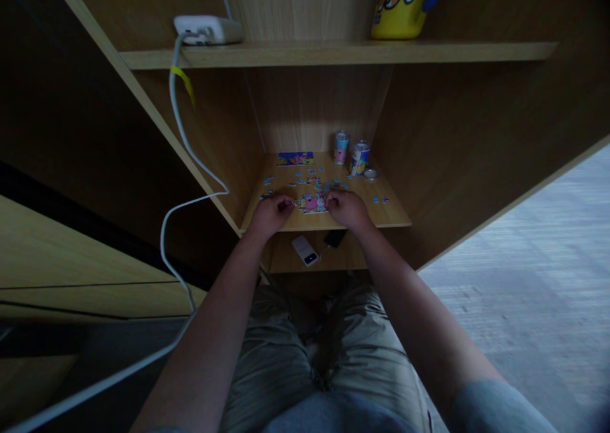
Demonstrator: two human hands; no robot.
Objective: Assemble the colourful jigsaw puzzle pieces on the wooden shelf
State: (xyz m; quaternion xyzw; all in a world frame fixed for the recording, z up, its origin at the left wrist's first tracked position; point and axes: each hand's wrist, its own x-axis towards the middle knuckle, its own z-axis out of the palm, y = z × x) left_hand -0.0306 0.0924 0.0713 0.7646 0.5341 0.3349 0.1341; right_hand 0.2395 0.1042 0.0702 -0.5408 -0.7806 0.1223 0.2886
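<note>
A partly joined jigsaw puzzle (311, 203) with a pink figure lies near the front edge of the wooden shelf (381, 215). At its left side is my left hand (273, 215), fingers closed in a pinch; what sits between the fingertips is too small to make out. My right hand (347, 208) is at the puzzle's right end, its fingers curled together over the edge pieces and hiding what they touch. Several loose puzzle pieces (312, 180) are scattered behind the joined part. Farther back lies a blue picture card (295, 159).
Two printed cans (340, 148) (359, 159) stand at the back right, a round lid (370, 174) beside them. Above, an upper shelf (305, 54) carries a white charger (207, 30) and a yellow mug (400, 7). A white cable (178, 128) hangs at left. A phone (305, 250) lies below.
</note>
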